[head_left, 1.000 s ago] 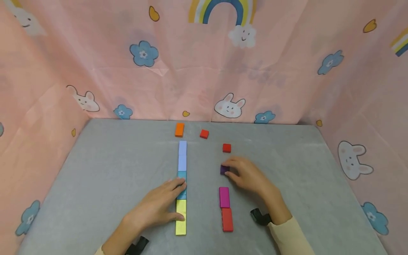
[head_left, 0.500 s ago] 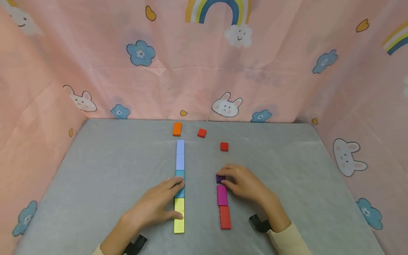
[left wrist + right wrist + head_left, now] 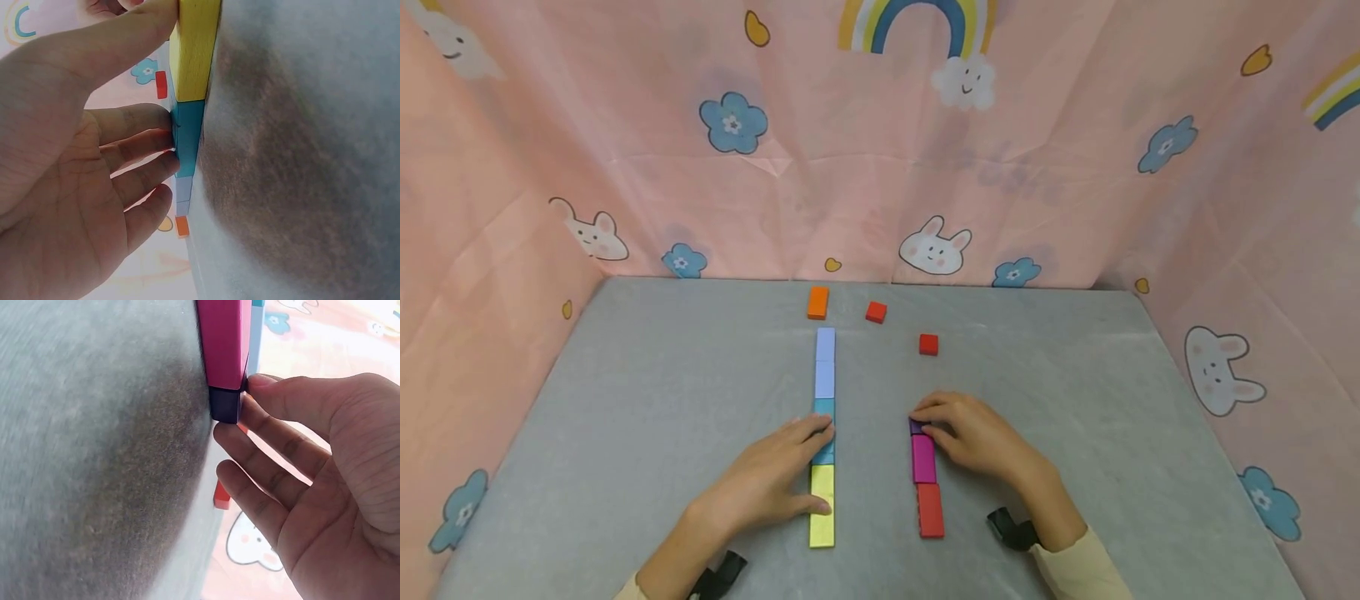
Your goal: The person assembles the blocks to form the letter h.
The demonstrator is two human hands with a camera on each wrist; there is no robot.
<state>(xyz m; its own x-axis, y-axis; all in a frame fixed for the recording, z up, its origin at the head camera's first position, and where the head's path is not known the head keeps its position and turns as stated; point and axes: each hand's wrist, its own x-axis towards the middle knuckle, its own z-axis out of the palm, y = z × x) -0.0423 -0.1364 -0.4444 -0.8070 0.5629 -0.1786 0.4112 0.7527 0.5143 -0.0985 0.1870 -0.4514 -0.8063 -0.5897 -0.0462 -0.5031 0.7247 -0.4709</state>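
My right hand (image 3: 973, 429) holds a small dark purple block (image 3: 225, 405) between thumb and fingers. That block sits against the far end of a magenta block (image 3: 923, 459), and a red block (image 3: 930, 510) continues the row toward me. My left hand (image 3: 767, 475) rests on the other row, its fingertips touching a teal block (image 3: 189, 137) and its thumb on a yellow block (image 3: 822, 506). Its fingers are nearly straight in the left wrist view. Pale blue blocks (image 3: 825, 362) extend this row away from me.
Beyond the left row lies an orange block (image 3: 817, 303). Two small red blocks, one farther back (image 3: 876, 312) and one nearer (image 3: 928, 344), lie past my right hand. A pink patterned cloth (image 3: 820, 192) stands behind the grey table (image 3: 625, 400).
My right hand has drawn the purple block toward me, closing the gap to the magenta block. The left hand stays on its row. The head view has shifted slightly.
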